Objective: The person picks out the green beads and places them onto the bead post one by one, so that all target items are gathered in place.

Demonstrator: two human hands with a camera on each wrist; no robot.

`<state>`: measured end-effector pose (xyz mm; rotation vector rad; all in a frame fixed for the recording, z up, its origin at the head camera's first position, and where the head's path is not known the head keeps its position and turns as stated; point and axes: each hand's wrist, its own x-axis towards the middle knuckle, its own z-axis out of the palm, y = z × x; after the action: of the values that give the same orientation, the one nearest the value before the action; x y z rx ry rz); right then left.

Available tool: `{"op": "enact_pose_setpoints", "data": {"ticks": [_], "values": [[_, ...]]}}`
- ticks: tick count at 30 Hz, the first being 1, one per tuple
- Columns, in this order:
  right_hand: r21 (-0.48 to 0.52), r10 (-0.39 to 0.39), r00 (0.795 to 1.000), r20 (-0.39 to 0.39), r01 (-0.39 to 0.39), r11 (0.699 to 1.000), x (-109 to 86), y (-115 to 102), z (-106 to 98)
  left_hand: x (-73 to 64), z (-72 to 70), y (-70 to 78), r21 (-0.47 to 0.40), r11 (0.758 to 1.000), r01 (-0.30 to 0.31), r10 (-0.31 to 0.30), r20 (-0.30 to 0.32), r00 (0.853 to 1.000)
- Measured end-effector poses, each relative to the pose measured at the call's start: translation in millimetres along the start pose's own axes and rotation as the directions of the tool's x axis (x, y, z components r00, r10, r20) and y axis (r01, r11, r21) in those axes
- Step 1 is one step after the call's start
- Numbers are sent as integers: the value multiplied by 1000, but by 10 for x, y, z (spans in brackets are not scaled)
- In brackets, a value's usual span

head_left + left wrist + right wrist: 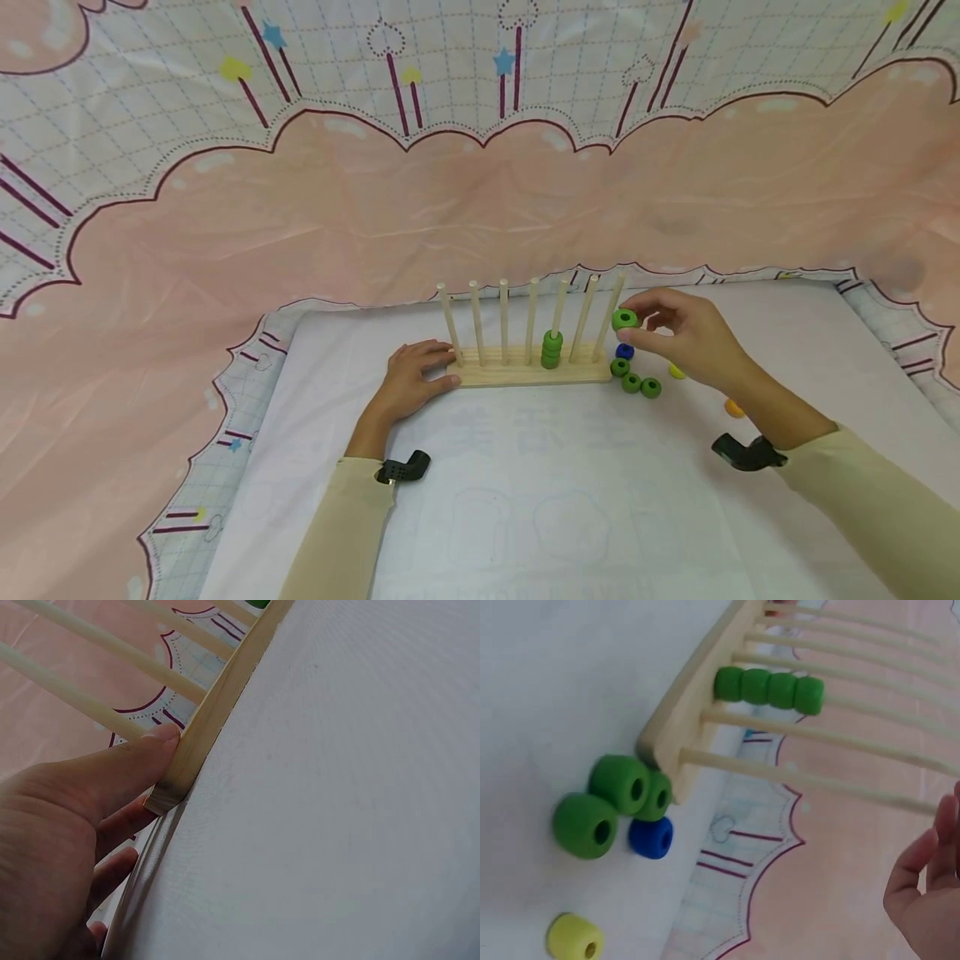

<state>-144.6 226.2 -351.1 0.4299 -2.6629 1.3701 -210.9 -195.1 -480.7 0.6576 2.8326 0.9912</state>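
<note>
A pale wooden stand [525,378] carries several upright pegs in a row. My left hand [408,379] grips its left end, thumb [142,761] on the front of the base and fingers around the end. Between the thumb and fingers of my right hand [693,337] is a green bead [620,326], raised beside the top of the rightmost peg [609,317]. In the right wrist view that hand [922,900] shows only partly, and the bead is out of frame. Several green beads [783,689] are stacked on the third peg from the right.
Three loose green beads [574,825] lie by the stand's right end, with a blue bead [646,844] close to them. Farther right are a yellow bead [570,941] and an orange bead [734,408], partly under the right forearm. White cloth [525,500] covers the table; patterned fabric [450,208] hangs behind.
</note>
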Motion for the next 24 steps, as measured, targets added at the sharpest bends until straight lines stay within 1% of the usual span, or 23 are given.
{"op": "enact_pose_setpoints", "data": {"ticks": [4,7,11,14,17,20,24], "values": [[-3,-69,994,-82,69,998,65,-87,51,2,4,-10,1,1000,-2,2,-1,1000],[-38,-103,984,-144,98,994,131,-166,89,4,6,-19,5,1000,-7,7,-3,1000],[-67,-161,964,-211,150,986,221,-269,146,5,8,-28,6,1000,-12,12,-7,1000],[-72,-211,947,-243,199,977,282,-334,190,8,11,-33,7,1000,-14,14,-7,1000],[-73,-235,939,-251,223,972,334,-385,233,11,9,-33,4,1000,-18,18,-6,1000],[-51,-227,946,-233,221,974,376,-417,273,12,7,-31,-1,1000,-21,21,-7,1000],[-16,-202,962,-182,203,979,417,-449,326,13,9,-33,-1,1000,-22,22,-7,1000]]}}
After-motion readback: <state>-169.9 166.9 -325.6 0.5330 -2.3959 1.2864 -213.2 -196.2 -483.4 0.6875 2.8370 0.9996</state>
